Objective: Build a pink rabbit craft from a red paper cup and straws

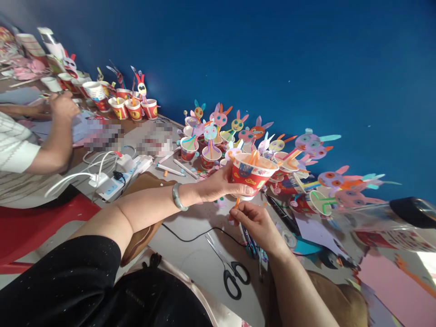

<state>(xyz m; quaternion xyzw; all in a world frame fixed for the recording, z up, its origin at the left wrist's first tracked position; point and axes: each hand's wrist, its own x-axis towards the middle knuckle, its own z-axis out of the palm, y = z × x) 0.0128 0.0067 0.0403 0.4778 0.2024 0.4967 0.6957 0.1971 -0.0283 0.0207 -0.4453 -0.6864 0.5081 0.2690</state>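
Observation:
My left hand point(221, 184), with a green bangle point(177, 197) on its wrist, is wrapped round a red-and-white paper cup point(254, 179) held upright above the table. Orange strips point(254, 157) stick up inside the cup. Just under its base, my right hand point(255, 220) pinches the end of a narrow orange strip point(237, 203); whether it joins those inside is hidden. Below on the table lie scissors point(226, 268) with black handles, blades spread. Behind the held cup stand several paper cups point(211, 156) bearing paper rabbit heads point(220, 116).
At left are a power strip point(129, 170) with cables, markers point(170, 170) and a co-worker's arm point(61, 131). To the right lie a clear bottle point(378, 222) with a black lid, a tape roll point(289, 238) and pink paper point(391, 286). A blue wall point(238, 54) rises behind.

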